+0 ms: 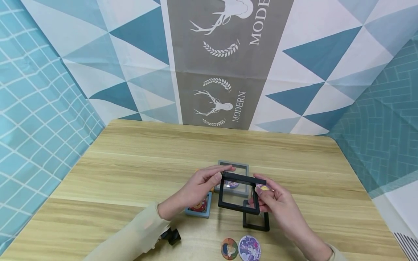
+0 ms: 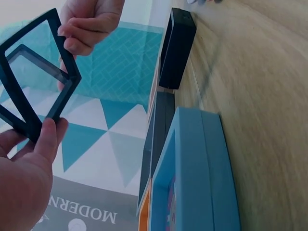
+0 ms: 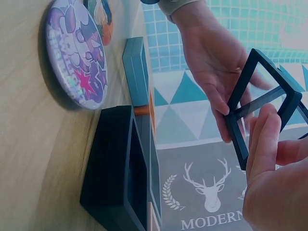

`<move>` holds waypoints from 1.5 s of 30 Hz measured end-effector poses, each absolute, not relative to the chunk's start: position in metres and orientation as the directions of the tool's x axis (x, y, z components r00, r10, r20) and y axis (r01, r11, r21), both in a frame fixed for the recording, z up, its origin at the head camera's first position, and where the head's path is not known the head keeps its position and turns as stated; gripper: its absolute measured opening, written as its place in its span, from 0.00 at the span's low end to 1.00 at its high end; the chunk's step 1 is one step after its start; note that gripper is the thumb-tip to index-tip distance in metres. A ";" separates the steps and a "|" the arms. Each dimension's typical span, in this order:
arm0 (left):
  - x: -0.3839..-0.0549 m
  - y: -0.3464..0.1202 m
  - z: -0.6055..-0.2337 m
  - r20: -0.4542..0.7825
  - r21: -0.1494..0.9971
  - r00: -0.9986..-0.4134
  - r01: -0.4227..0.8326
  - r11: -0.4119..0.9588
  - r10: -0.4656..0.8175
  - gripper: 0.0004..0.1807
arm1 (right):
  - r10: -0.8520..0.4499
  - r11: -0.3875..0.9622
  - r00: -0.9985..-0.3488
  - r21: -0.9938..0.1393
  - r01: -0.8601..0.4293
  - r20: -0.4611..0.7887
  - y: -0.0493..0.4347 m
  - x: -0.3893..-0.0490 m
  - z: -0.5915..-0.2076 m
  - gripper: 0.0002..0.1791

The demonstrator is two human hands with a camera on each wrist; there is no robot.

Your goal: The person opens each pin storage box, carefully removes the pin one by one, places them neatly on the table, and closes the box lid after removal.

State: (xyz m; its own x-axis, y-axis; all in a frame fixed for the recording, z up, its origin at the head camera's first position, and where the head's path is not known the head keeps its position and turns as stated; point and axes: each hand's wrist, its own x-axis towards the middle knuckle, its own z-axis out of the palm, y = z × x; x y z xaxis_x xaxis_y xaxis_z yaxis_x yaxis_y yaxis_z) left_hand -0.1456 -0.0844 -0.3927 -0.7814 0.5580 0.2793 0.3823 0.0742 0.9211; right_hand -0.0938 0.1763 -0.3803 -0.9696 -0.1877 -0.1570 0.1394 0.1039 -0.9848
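Note:
Both hands hold a black display frame [image 1: 238, 208] above the table, its two halves spread apart like an opened book. My left hand [image 1: 199, 186] pinches the frame's left end between thumb and fingers. On the opposite side, my right hand [image 1: 277, 201] grips the right edge, thumb in front. The left wrist view shows the V-shaped gap between the halves of the frame [image 2: 72, 79]. Below the right hand stands a second black frame [image 1: 256, 227] on the table. A purple and yellow round badge [image 1: 262, 187] shows beside the right fingers, partly hidden.
Behind the held frame lies a grey frame [image 1: 233, 162] with a purple badge. A blue frame [image 1: 198, 214] with a red badge lies near the left wrist, an orange frame [image 2: 145, 214] beside it. Two round badges, one orange [image 1: 229, 249], one purple [image 1: 249, 248], lie at the front.

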 end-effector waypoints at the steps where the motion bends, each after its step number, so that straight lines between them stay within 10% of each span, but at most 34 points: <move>1: -0.145 -0.084 -0.393 0.279 0.922 -0.782 0.380 0.072 0.558 0.23 | -0.185 0.103 -0.971 -0.985 0.136 -0.153 0.176 -0.094 -0.380 0.25; 38: -0.145 -0.087 -0.394 0.359 0.927 -0.660 0.334 -0.169 0.660 0.41 | -0.140 0.079 -0.978 -0.987 0.141 -0.151 0.177 -0.093 -0.377 0.27; 45: -0.144 -0.087 -0.391 0.162 0.982 -0.776 0.187 -0.023 0.609 0.37 | -0.150 0.052 -0.981 -0.992 0.115 -0.121 0.177 -0.094 -0.378 0.27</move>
